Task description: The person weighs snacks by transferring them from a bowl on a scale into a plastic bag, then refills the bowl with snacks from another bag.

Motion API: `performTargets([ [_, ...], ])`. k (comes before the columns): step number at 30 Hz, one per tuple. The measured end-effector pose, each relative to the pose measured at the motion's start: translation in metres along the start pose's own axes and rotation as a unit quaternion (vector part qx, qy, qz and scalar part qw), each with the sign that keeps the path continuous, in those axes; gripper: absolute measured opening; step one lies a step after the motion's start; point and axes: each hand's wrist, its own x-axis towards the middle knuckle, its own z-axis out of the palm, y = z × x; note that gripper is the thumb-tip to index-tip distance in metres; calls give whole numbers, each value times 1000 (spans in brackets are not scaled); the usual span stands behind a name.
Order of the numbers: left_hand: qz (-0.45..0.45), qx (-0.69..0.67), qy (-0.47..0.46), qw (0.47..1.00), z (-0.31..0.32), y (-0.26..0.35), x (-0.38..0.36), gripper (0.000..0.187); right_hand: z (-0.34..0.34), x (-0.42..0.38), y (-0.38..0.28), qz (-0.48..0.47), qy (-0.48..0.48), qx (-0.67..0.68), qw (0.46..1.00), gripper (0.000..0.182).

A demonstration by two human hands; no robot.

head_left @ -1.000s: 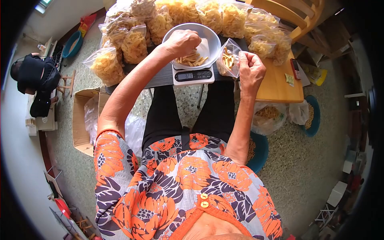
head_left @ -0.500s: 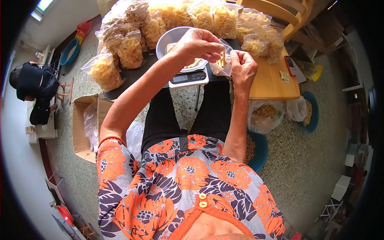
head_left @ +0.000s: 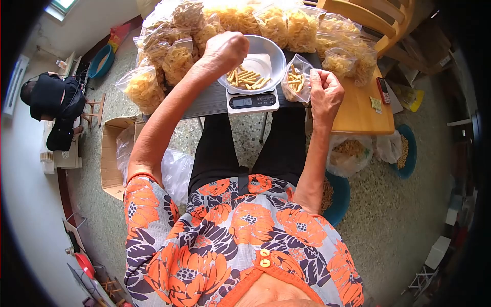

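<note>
My left hand [head_left: 226, 51] is closed over the left side of a clear plastic bowl [head_left: 282, 64], its back towards me, hiding whatever its fingers may hold. Pale yellow sticks [head_left: 244, 79] lie in the bowl, beside a white flat piece. The bowl rests on a white digital scale [head_left: 266, 103] with a lit display. To the right of the bowl stands a small clear zip bag [head_left: 305, 95] with several of the same sticks inside. My right hand [head_left: 327, 92] pinches this bag's upper right edge between thumb and fingers.
Filled bags of yellowish dried strips [head_left: 302, 30] crowd the dark table's far and left sides. On the wooden table [head_left: 353, 110] at right lies a phone [head_left: 382, 91]. A cardboard box [head_left: 110, 158] stands on the floor at left; teal basins [head_left: 340, 199] sit at right.
My left hand has moved left from the zip bag's opening to the bowl's left side, uncovering the sticks. My right hand still pinches the bag. The whole view has shifted slightly.
</note>
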Motion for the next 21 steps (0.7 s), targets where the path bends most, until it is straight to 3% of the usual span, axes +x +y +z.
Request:
performTargets([
  [4, 112, 92, -12, 989, 23, -5, 2, 5, 0, -1, -1, -1, 1, -6, 1000, 17],
  [10, 181, 125, -21, 975, 36, -13, 8, 6, 0, 0, 1, -15, 2, 5, 1000, 16],
  [17, 200, 142, -36, 969, 39, -20, 13, 7, 2, 0, 0, -12, 4, 9, 1000, 17],
  [21, 135, 40, -44, 989, 32, -24, 11, 5, 2, 0, -2, -19, 4, -9, 1000, 16],
])
